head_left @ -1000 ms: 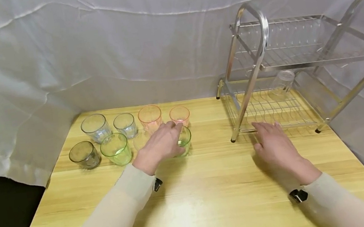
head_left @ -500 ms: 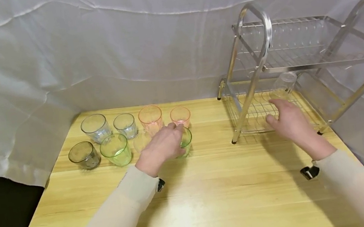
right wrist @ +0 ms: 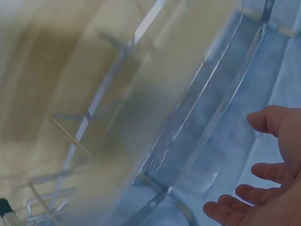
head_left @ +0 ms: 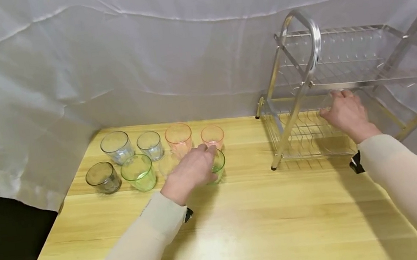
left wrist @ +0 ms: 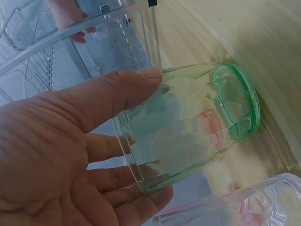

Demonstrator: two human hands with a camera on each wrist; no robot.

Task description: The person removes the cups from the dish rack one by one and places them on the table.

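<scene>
My left hand (head_left: 192, 171) holds a small green glass (left wrist: 188, 127) at its rim, thumb on one side and fingers on the other; the glass stands on the table. Beside it in the left wrist view is a clear glass (left wrist: 235, 207). My right hand (head_left: 349, 116) is over the lower tier of a metal dish rack (head_left: 301, 85), at a clear glass (head_left: 326, 100) that it mostly hides. In the right wrist view, the thumb and fingers (right wrist: 270, 172) are spread apart, with no glass plainly seen between them.
Left of my left hand stand a larger green glass (head_left: 139, 174), a dark grey glass (head_left: 104, 179) and another clear glass (head_left: 167, 164). Behind are two bluish glasses, one large (head_left: 118, 148), and two pink ones, one large (head_left: 179, 140). A pale curtain (head_left: 182, 54) hangs behind the wooden table (head_left: 245, 230).
My right hand has moved from the rack's front edge up and inward to the clear glass on the lower tier. The left hand has stayed on the small green glass. The view has shifted slightly.
</scene>
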